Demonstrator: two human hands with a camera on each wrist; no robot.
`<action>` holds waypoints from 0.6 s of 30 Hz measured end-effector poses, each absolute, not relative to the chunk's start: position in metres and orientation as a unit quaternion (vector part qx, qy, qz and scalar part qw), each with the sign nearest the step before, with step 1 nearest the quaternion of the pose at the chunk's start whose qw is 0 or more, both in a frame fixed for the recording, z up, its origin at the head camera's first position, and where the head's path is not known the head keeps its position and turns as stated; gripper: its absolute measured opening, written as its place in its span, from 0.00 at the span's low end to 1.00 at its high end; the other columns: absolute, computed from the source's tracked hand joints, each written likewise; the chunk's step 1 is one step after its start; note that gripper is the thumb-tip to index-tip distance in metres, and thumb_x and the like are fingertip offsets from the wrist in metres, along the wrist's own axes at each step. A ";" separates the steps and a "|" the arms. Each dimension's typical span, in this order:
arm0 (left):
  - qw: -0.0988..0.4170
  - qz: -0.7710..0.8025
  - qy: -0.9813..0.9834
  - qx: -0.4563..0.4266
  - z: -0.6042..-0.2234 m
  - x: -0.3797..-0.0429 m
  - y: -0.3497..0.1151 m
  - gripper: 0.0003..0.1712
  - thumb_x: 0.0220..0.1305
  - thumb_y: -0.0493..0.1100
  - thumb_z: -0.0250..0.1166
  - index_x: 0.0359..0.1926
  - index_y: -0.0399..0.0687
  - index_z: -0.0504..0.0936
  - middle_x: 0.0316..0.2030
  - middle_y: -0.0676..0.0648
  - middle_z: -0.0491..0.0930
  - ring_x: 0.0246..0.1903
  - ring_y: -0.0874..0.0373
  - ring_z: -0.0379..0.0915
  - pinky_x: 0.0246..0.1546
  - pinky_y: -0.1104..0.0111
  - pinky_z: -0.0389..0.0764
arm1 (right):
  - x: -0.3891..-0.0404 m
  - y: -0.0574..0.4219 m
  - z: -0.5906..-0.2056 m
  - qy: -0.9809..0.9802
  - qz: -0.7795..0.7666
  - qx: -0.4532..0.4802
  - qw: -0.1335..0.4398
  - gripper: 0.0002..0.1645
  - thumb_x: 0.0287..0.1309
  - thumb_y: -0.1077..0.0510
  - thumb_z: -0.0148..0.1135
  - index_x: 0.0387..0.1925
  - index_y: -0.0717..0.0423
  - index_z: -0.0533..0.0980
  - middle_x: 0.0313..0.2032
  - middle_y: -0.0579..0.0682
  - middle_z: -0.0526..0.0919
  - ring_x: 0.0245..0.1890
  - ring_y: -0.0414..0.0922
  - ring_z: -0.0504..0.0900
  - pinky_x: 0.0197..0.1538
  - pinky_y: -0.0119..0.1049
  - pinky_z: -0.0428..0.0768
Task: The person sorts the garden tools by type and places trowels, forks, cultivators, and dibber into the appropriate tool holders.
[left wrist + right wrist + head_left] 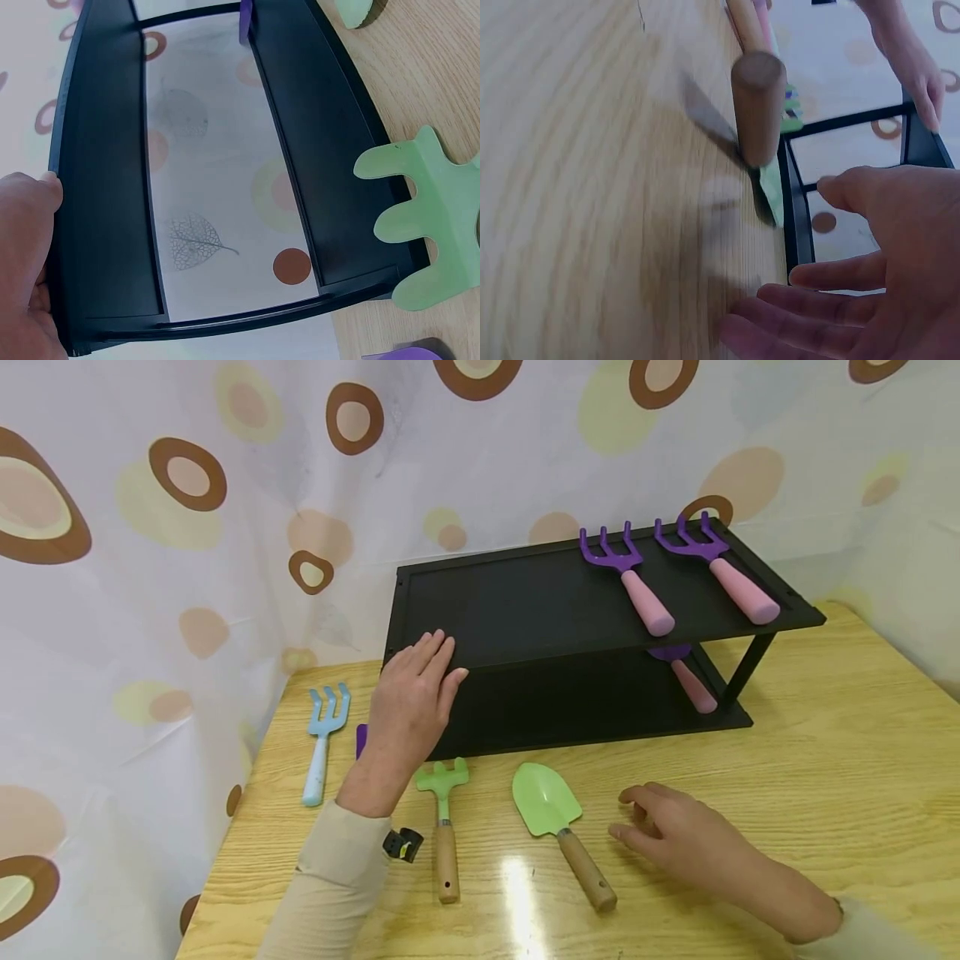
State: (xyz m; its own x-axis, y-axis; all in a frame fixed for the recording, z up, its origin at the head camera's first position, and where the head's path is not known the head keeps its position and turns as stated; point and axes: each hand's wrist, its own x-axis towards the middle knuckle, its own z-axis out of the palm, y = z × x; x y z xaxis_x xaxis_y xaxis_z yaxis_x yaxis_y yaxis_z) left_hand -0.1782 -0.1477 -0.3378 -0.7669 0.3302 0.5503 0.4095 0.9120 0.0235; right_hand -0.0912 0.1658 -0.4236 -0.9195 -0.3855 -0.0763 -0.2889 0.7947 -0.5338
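Note:
My left hand (pixel 411 702) rests on the front left corner of a black two-tier shelf (pixel 495 610), fingers lying straight over the top panel. In the left wrist view that hand (pixel 26 262) is at the shelf's edge. My right hand (pixel 686 839) hovers above the table with relaxed fingers, holding nothing. Left of it lies a green trowel (pixel 546 799) with a wooden handle. A green hand rake (pixel 444 827) with a wooden handle lies in front of the shelf, beside my left wrist.
Two purple hand forks with pink handles, one left (pixel 647 602) and one right (pixel 742 591), lie on the top tier. Another pink-handled tool (pixel 693 685) is on the lower tier. A light blue fork (pixel 320 752) lies left; a purple piece (pixel 362 739) shows behind my left wrist.

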 end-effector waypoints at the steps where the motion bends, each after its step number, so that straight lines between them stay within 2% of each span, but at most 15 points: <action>1: 0.277 -0.070 -0.938 -0.197 -0.338 -0.178 -0.148 0.28 0.75 0.53 0.54 0.68 0.44 0.73 0.67 0.43 0.73 0.69 0.51 0.67 0.71 0.58 0.67 | -0.089 0.162 -0.424 0.941 -0.267 -0.180 0.101 0.26 0.61 0.41 0.65 0.48 0.57 0.79 0.32 0.40 0.77 0.30 0.36 0.72 0.33 0.30 0.76; 5: 0.275 -0.068 -0.939 -0.196 -0.338 -0.178 -0.149 0.28 0.75 0.53 0.54 0.68 0.44 0.73 0.67 0.43 0.73 0.69 0.51 0.67 0.71 0.58 0.67 | -0.081 0.150 -0.423 0.930 -0.281 -0.189 0.142 0.31 0.59 0.34 0.64 0.48 0.56 0.79 0.28 0.40 0.72 0.28 0.35 0.70 0.31 0.28 0.70; 9: 0.278 -0.069 -0.938 -0.196 -0.338 -0.178 -0.149 0.27 0.75 0.52 0.54 0.68 0.44 0.73 0.67 0.44 0.73 0.69 0.51 0.68 0.71 0.59 0.67 | -0.074 0.140 -0.422 0.921 -0.290 -0.209 0.153 0.32 0.58 0.32 0.63 0.46 0.56 0.79 0.27 0.40 0.71 0.27 0.34 0.68 0.29 0.27 0.67; 15: 0.277 -0.065 -0.938 -0.198 -0.337 -0.179 -0.148 0.27 0.75 0.53 0.54 0.68 0.44 0.73 0.67 0.43 0.73 0.68 0.51 0.68 0.71 0.58 0.67 | -0.068 0.128 -0.423 0.932 -0.254 -0.187 0.177 0.37 0.52 0.27 0.65 0.47 0.53 0.79 0.32 0.41 0.74 0.29 0.37 0.69 0.32 0.32 0.71; 18: 0.278 -0.065 -0.938 -0.197 -0.338 -0.178 -0.147 0.27 0.75 0.53 0.54 0.68 0.44 0.73 0.67 0.44 0.73 0.68 0.51 0.68 0.71 0.59 0.67 | -0.067 0.125 -0.425 0.930 -0.255 -0.179 0.194 0.38 0.51 0.29 0.67 0.50 0.54 0.78 0.36 0.43 0.76 0.31 0.39 0.70 0.34 0.35 0.73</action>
